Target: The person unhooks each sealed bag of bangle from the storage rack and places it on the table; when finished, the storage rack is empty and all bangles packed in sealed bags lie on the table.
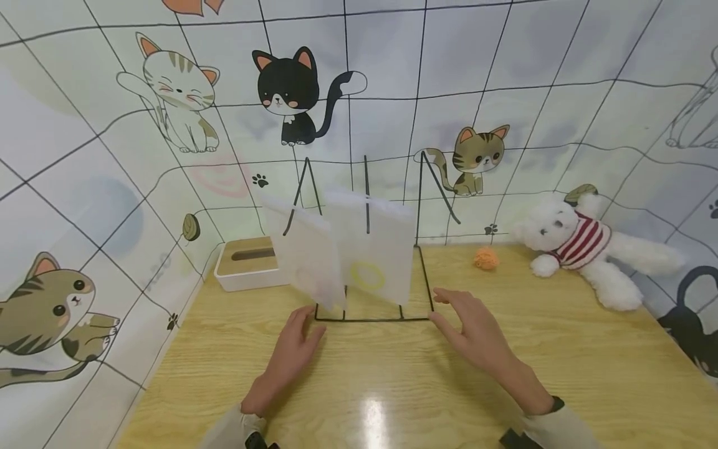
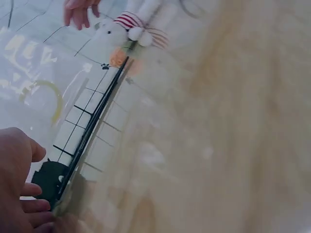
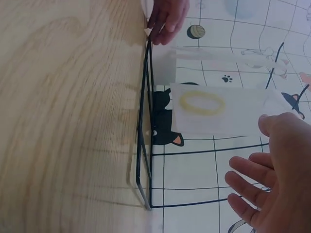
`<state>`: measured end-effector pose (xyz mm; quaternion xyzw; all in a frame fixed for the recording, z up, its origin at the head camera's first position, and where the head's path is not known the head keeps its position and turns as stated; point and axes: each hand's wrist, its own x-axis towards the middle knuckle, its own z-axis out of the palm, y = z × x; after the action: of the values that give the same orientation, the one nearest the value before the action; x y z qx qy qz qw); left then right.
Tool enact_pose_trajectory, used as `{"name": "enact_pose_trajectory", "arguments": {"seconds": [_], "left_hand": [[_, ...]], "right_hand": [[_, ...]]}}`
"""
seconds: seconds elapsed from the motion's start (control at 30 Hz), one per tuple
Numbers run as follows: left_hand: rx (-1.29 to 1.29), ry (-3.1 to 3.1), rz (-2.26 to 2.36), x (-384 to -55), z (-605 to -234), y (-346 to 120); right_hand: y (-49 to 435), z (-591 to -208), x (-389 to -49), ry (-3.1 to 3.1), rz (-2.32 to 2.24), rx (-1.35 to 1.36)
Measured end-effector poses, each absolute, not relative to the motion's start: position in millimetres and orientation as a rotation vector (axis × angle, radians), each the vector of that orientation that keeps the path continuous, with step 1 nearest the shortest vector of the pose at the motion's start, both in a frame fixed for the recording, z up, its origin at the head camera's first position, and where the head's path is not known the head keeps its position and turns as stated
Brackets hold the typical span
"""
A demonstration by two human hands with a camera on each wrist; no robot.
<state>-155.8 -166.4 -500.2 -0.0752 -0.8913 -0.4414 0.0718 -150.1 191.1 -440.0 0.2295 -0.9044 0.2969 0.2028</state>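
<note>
A black wire rack (image 1: pixel 373 320) stands on the table, with upright hooks at its back. Two whitish, see-through sheets or bags (image 1: pixel 308 252) hang from it, slightly blurred; the right one (image 1: pixel 387 249) bears a yellow ring (image 1: pixel 367 275). At the rack's front left corner is my left hand (image 1: pixel 291 349), fingers loosely extended; whether it touches the wire is unclear. My right hand (image 1: pixel 477 330) hovers beside the front right corner, thumb and fingers spread apart. In the right wrist view its fingers (image 3: pixel 250 170) hold nothing.
A white tissue box with a wooden lid (image 1: pixel 247 265) sits behind the rack's left side. To the right are a small orange ball (image 1: pixel 485 258) and a white plush bear (image 1: pixel 583 243) in a striped shirt. Cat-patterned cloth walls (image 1: pixel 387 118) enclose the wooden table (image 1: pixel 381 374).
</note>
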Motion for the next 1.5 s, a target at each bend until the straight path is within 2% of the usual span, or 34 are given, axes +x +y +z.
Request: {"name": "enact_pose_trajectory", "arguments": {"seconds": [0.3, 0.6, 1.07, 1.5], "left_hand": [[-0.36, -2.66, -0.999, -182, -525, -167], [-0.466, -2.776, -0.661, -197, -532, -174], [-0.637, -2.794, -0.506, -217, -530, -179], [-0.617, -2.804, -0.532, -218, -532, -180]], "right_hand": [[187, -442, -160, -2.43, 0.847, 0.633], [177, -435, -173, -2.344, 0.925, 0.652], [156, -410, -196, -2.293, 1.076, 0.562], [141, -371, -228, -2.167, 1.115, 0.487]]}}
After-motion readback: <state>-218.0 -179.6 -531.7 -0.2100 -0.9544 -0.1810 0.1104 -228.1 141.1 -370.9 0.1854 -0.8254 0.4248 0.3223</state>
